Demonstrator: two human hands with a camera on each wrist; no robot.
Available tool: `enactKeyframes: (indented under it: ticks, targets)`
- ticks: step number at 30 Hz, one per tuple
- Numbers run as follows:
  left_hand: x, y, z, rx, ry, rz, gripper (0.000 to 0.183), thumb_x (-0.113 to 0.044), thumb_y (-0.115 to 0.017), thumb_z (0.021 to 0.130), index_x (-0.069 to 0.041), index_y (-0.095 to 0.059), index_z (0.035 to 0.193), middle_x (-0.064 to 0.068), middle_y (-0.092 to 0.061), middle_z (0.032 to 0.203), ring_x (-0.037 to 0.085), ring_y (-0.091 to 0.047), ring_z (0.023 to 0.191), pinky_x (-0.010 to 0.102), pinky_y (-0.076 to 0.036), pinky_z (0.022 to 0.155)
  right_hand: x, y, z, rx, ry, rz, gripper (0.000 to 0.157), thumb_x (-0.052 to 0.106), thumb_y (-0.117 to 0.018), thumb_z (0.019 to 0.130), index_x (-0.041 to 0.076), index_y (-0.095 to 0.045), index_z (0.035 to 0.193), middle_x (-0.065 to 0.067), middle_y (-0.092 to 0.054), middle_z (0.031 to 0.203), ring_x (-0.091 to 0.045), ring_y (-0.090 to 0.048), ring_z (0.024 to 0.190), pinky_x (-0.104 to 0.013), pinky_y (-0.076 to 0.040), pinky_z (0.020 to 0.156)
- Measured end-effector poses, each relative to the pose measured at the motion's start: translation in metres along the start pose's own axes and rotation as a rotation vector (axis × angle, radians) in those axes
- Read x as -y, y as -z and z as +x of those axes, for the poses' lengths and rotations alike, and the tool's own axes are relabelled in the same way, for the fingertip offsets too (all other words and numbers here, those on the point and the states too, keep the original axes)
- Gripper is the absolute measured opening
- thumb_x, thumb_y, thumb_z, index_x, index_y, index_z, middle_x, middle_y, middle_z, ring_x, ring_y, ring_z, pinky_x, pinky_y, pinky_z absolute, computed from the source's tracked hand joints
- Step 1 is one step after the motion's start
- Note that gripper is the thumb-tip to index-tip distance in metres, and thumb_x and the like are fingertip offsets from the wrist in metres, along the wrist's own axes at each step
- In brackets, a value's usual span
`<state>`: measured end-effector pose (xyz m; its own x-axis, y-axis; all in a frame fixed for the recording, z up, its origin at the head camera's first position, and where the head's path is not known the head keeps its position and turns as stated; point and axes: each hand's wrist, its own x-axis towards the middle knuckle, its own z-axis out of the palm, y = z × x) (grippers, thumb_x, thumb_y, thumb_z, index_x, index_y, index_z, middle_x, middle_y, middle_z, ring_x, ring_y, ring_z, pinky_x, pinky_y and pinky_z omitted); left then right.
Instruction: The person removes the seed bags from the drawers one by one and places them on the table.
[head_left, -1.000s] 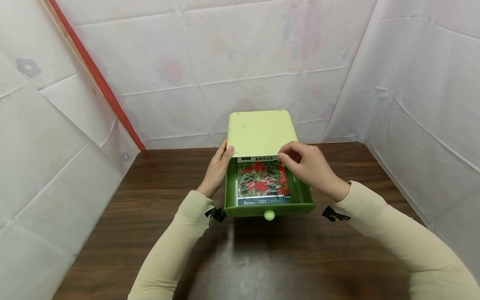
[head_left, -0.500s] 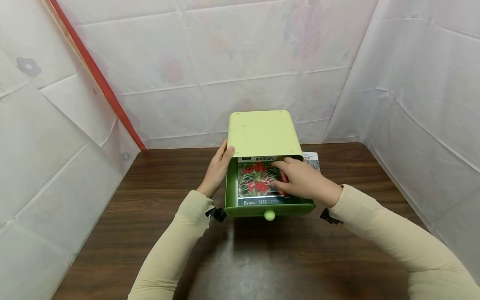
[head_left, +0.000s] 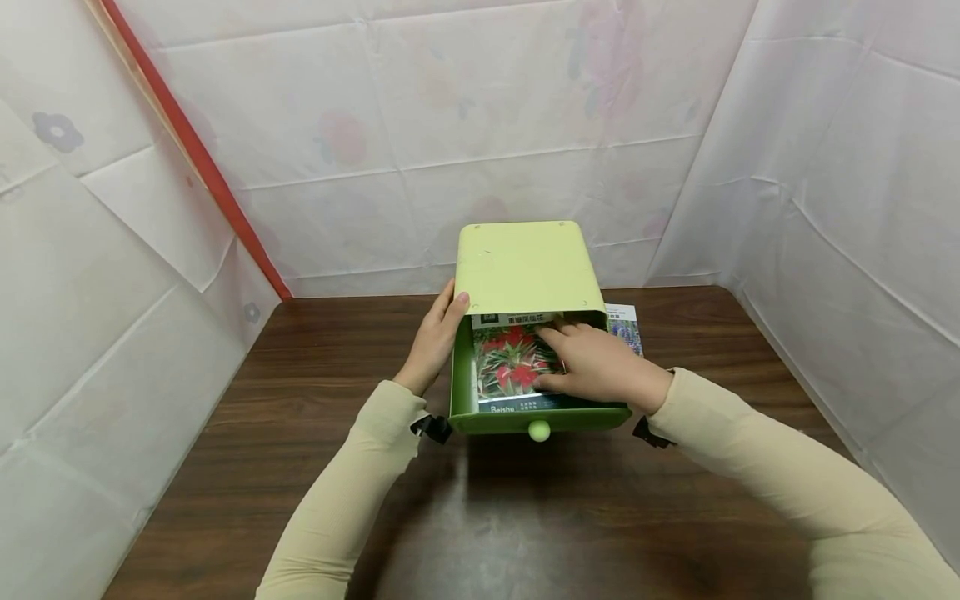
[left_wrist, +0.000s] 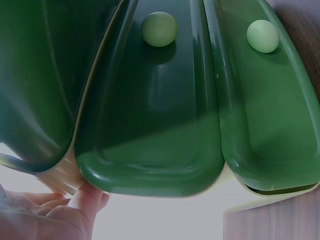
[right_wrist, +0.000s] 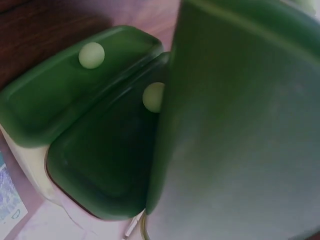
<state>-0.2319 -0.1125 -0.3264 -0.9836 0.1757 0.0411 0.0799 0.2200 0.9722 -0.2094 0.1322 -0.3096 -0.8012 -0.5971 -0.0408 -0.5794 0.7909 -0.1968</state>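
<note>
A small light-green cabinet (head_left: 528,267) stands on the table with its dark-green top drawer (head_left: 495,423) pulled out. Inside the drawer lies a flat seed packet (head_left: 504,360) printed with red flowers. My right hand (head_left: 603,364) reaches into the drawer from the right, its thumb and fingers spread over the packet's right part. What lies under that hand is hidden. My left hand (head_left: 433,343) rests against the cabinet's left side, thumb at the upper front corner. In the left wrist view the left hand's fingers (left_wrist: 82,202) touch the cabinet's side below the pulled-out drawer.
Beside the cabinet on the right, partly hidden, lies another packet (head_left: 627,327) with blue-purple flowers. Two lower drawers (left_wrist: 155,115) with round knobs are closed. White patterned sheets (head_left: 420,167) hang behind and at both sides of the brown wooden table (head_left: 315,367).
My right hand has moved from above the drawer's right edge down into it, uncovering the purple-flower packet. The red-flower packet has shifted and tilted slightly. My left hand stays put.
</note>
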Motion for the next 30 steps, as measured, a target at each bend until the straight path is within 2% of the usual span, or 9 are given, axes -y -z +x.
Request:
enactKeyframes:
  ticks: [6,9,12,17,19,22,25,27,30]
  targets:
    - [-0.0001,0.0002,-0.0004,-0.003,0.004,0.011,0.065,-0.045,-0.037,0.106,-0.02,-0.01,0.159,0.003,-0.01,0.166,0.022,-0.013,0.152,0.044,-0.022,0.122,0.0008,-0.0028,0.0033,0.009,0.031,0.082,0.078,0.041,-0.069,0.091,0.003,-0.036,0.151,-0.025,-0.033,0.155,-0.033,-0.059,0.115,-0.045,-0.048,0.09]
    - [-0.0001,0.0007,-0.0001,0.003,0.002,0.01,0.065,-0.045,-0.037,0.106,-0.019,-0.009,0.159,0.003,-0.009,0.166,0.022,-0.012,0.153,0.045,-0.021,0.122,0.0016,-0.0034,0.0035,-0.001,0.047,0.113,0.078,0.038,-0.07,0.091,0.003,-0.036,0.151,-0.025,-0.032,0.156,-0.036,-0.054,0.125,-0.047,-0.048,0.094]
    - [-0.0001,0.001,0.0004,0.01,-0.001,0.007,0.066,-0.045,-0.037,0.106,-0.019,-0.009,0.159,0.003,-0.008,0.166,0.021,-0.011,0.153,0.045,-0.02,0.122,0.0027,-0.003,0.0038,-0.003,0.046,0.158,0.077,0.034,-0.072,0.09,0.003,-0.036,0.151,-0.024,-0.032,0.156,-0.034,-0.058,0.119,-0.046,-0.049,0.091]
    - [-0.0001,0.001,0.0008,0.018,0.004,0.009,0.066,-0.045,-0.037,0.106,-0.019,-0.008,0.159,0.003,-0.008,0.166,0.021,-0.01,0.153,0.045,-0.019,0.123,0.004,-0.0023,0.0037,0.014,0.008,0.213,0.075,0.028,-0.072,0.09,0.002,-0.036,0.151,-0.026,-0.029,0.156,-0.028,-0.064,0.099,-0.039,-0.049,0.077]
    - [0.0,0.0011,0.001,0.015,0.008,0.01,0.066,-0.046,-0.037,0.105,-0.019,-0.008,0.159,0.003,-0.008,0.166,0.021,-0.01,0.153,0.044,-0.019,0.123,0.0046,-0.0017,0.0032,0.014,-0.008,0.243,0.073,0.026,-0.071,0.091,0.002,-0.036,0.151,-0.027,-0.033,0.155,-0.022,-0.062,0.082,-0.036,-0.045,0.071]
    - [0.0005,0.0016,0.0016,0.016,0.009,0.01,0.067,-0.047,-0.037,0.105,-0.02,-0.008,0.159,0.002,-0.007,0.166,0.02,-0.01,0.153,0.044,-0.019,0.123,0.0044,0.0,0.0023,-0.005,-0.017,0.306,0.069,0.023,-0.069,0.093,0.001,-0.038,0.15,-0.024,-0.058,0.127,-0.015,-0.052,0.063,-0.032,-0.041,0.063]
    - [0.0006,0.0019,0.0021,0.017,0.008,0.004,0.067,-0.047,-0.037,0.105,-0.02,-0.008,0.159,0.001,-0.007,0.166,0.02,-0.009,0.153,0.044,-0.018,0.123,0.0024,0.0019,0.0017,-0.022,-0.019,0.394,0.064,0.021,-0.067,0.094,0.001,-0.039,0.149,-0.015,-0.058,0.092,-0.015,-0.04,0.055,-0.032,-0.038,0.06]
    - [0.0006,0.0019,0.0023,0.017,0.005,0.003,0.067,-0.047,-0.037,0.105,-0.02,-0.008,0.159,0.001,-0.007,0.166,0.019,-0.009,0.153,0.043,-0.018,0.123,0.0003,0.0029,0.0015,-0.02,-0.031,0.468,0.063,0.02,-0.064,0.096,0.001,-0.038,0.149,-0.017,-0.061,0.1,-0.022,-0.055,0.066,-0.035,-0.049,0.067]
    - [0.0008,0.0017,0.0024,0.014,-0.001,0.005,0.067,-0.047,-0.037,0.105,-0.019,-0.008,0.159,0.001,-0.008,0.166,0.02,-0.01,0.153,0.043,-0.018,0.123,-0.0028,0.0034,0.0017,-0.002,-0.077,0.601,0.064,0.021,-0.061,0.098,0.002,-0.033,0.152,-0.021,-0.053,0.139,-0.034,-0.064,0.108,-0.045,-0.053,0.093]
